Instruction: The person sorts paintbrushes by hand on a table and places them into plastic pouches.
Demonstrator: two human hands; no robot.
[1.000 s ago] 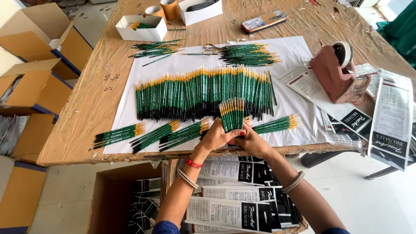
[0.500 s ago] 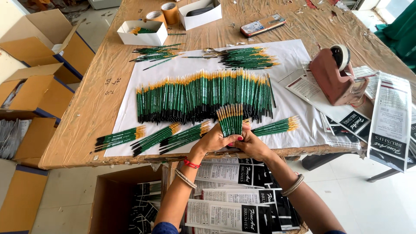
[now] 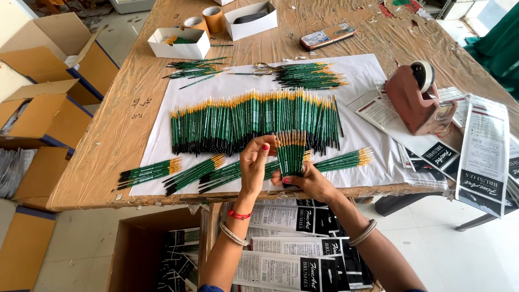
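both hands hold one small fan of green paintbrushes (image 3: 290, 154) upright above the near edge of the worktop (image 3: 108, 146). the right hand (image 3: 305, 181) has its grip pressed around the dark handle ends at the bottom, and the left hand (image 3: 254, 165) pinches the side of the fan with thumb and fingertips (it seems to be evening them up). by the look of it the sorting is partly done: several small bundles (image 3: 189, 172) lie along the front of the white sheet (image 3: 373, 75), while the long row of brushes (image 3: 254, 119) behind them lies unbundled, and another loose heap (image 3: 311, 75) sits farther back. printed packets (image 3: 484, 154) wait at the right beside a tape dispenser (image 3: 419, 100).
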